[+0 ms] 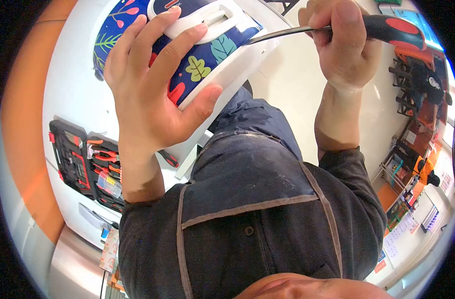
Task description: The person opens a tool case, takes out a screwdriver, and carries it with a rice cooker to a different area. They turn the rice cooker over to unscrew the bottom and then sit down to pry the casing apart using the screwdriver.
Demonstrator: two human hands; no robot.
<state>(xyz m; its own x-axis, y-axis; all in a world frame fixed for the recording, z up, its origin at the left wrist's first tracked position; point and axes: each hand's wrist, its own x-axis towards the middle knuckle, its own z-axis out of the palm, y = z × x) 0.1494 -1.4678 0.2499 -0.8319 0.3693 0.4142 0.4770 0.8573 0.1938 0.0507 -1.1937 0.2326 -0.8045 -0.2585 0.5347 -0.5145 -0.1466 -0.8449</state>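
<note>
A dark blue case with leaf patterns and white trim [197, 69] lies at the top of the view, near the white table's edge. My left hand [150, 74] rests on it with fingers spread, the fingertips by its white raised part. My right hand [346, 50] is closed around a screwdriver [394, 31] with a black and red handle, gripping near the handle's front and the shaft. The metal shaft points left, and its tip meets the case's edge beside the white trim.
An open black tool case [83, 162] with red tools lies on the white table [70, 89] at the left. Another black and red handle [168, 158] shows beside my left wrist. Stools [407, 84] and shelves stand at the far right.
</note>
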